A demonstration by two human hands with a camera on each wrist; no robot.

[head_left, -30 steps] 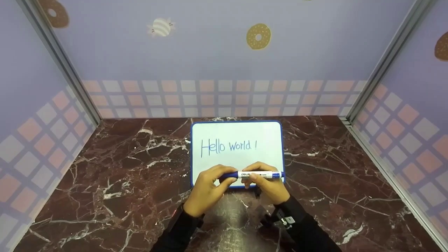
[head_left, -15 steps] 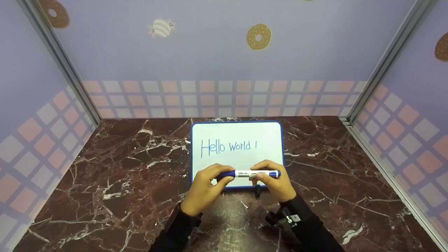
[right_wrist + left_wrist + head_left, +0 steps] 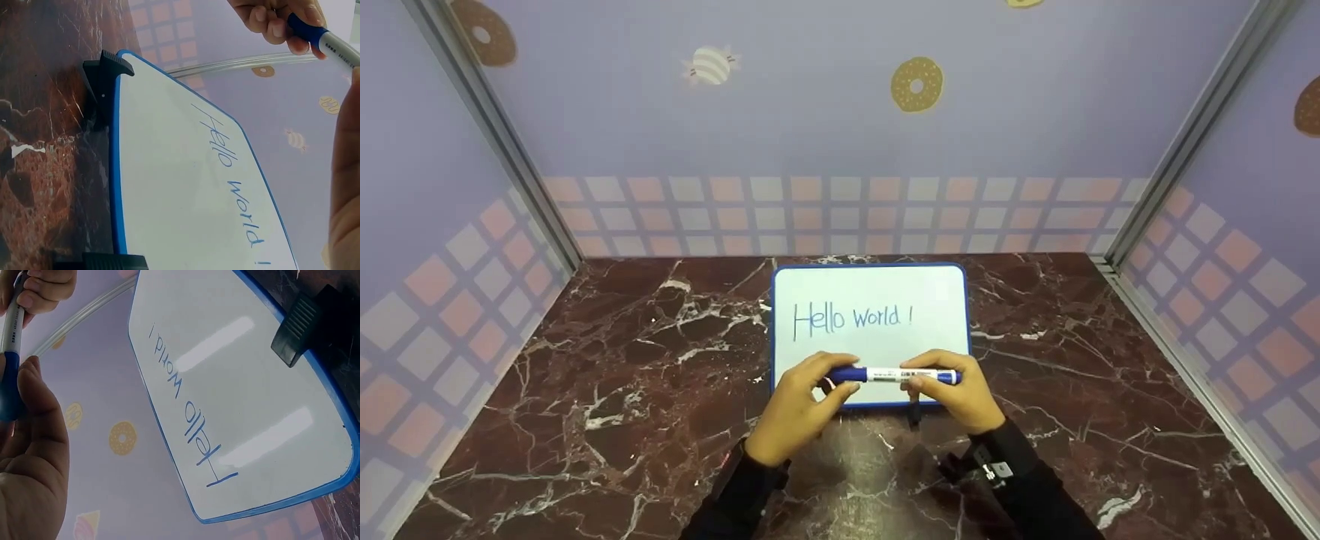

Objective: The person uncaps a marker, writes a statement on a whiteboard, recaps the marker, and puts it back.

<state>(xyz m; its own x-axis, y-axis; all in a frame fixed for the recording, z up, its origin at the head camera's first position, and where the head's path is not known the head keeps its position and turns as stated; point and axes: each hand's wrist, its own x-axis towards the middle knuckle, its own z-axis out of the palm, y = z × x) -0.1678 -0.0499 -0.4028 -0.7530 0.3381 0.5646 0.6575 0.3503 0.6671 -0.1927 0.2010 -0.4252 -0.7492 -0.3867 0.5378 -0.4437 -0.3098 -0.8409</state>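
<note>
A whiteboard marker [image 3: 883, 374] with a white barrel lies level between both hands, in front of the lower part of a blue-framed whiteboard [image 3: 870, 282]. My left hand [image 3: 795, 412] pinches its blue cap [image 3: 850, 373] between thumb and fingers. The cap sits on the barrel. At the opposite end, my right hand [image 3: 962, 395] holds the barrel near its blue tail. "Hello world !" is written in blue across the board. The left wrist view shows the cap under the left thumb; in the right wrist view the left hand's fingers [image 3: 275, 28] curl by the cap.
Black clip-like feet [image 3: 115, 66] grip the board's lower edge, keeping it tilted up on the dark red marble table [image 3: 660, 420]. Behind it rises a lilac wall [image 3: 810, 127] with donut and candy prints. Side walls [image 3: 1222, 247] flank the table.
My right hand has shifted slightly right and changed its hold on the barrel, and the marker's printed label has turned. The left hand keeps the cap. The head view has tilted slightly.
</note>
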